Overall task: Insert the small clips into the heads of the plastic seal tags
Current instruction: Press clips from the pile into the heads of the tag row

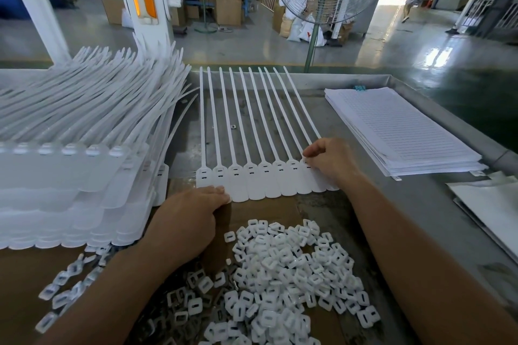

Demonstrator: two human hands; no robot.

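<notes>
Ten or so white seal tags (pixel 252 190), joined side by side, are laid at frame centre, slotted heads in a row and thin tails fanned upward. Their lower left corner is pressed by the left hand (pixel 193 213), fingers laid flat. The right hand (pixel 329 161) is curled over the rightmost heads; whether anything is pinched cannot be told. Square white clips (pixel 280 274) are heaped at lower centre.

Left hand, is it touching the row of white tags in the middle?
Touching. In the head view, the left hand has its fingertips resting on the lower edge of the leftmost tags in the row of seal tags.
</notes>
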